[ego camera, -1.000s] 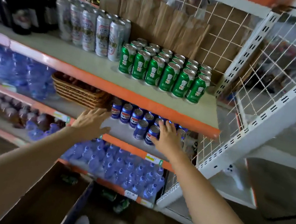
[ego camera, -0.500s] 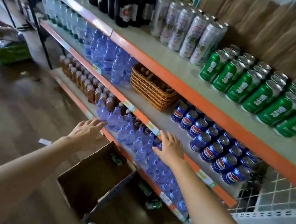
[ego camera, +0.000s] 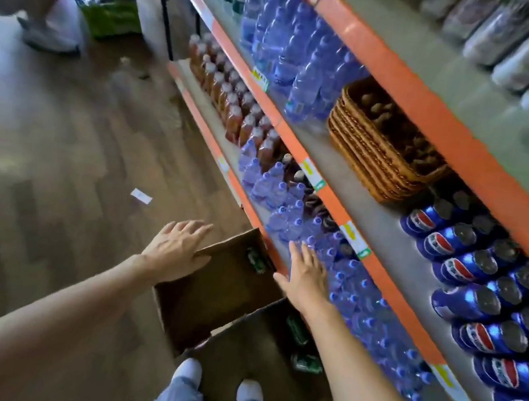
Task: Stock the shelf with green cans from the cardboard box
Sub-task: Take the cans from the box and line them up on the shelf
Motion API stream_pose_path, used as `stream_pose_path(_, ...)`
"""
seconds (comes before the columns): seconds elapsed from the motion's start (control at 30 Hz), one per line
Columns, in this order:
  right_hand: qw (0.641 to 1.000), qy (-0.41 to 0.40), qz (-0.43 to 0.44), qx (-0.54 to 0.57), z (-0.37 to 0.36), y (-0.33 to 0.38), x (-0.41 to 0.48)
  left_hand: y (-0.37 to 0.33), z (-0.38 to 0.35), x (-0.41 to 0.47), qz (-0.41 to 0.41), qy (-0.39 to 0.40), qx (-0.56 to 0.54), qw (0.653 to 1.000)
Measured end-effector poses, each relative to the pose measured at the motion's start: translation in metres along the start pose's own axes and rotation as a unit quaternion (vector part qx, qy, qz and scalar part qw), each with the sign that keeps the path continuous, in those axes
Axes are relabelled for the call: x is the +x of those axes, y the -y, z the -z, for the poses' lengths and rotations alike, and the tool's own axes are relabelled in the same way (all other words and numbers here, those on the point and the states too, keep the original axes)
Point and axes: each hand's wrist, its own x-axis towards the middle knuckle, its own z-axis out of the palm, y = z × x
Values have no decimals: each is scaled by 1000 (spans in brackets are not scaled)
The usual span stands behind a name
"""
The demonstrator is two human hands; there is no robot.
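Down on the floor by our feet, the box [ego camera: 206,298] stands open with its brown flaps out, close against the orange edge of the lowest shelf level. Inside it, in shadow, lie a few green cans [ego camera: 306,363]: dark green with pale ends, on their sides, one near the far corner and two beside our right forearm. More green shows on the top level of the shelf [ego camera: 440,131], at the right edge of the view.

Our left hand [ego camera: 175,248] is flat, fingers straight and close together, over the edge of the box's left flap; we cannot tell whether it touches. Our right hand [ego camera: 306,276] is spread, fingers straight, holding nothing, above the box's far right corner and just in front of the small water bottles [ego camera: 292,211].

Wooden floor [ego camera: 53,167] runs wide to the left of the box. On the right the shelf levels jut out one above another, carrying blue cans [ego camera: 474,268] and a basket [ego camera: 385,150].

Our right forearm covers part of the box's inside, so we cannot count the cans. Their labels are too dim to read. The green on top is blurred and cut off.
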Motion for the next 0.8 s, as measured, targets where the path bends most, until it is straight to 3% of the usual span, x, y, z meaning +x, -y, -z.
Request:
stream_pose_path(0.47,993,112,27,30,-203,-57,134,23,-216,61,80,69,-20,994)
stream_pose_path(0.8,991,112,-7,75,-358,-72,273,65,-378,165,96,74,-53,991)
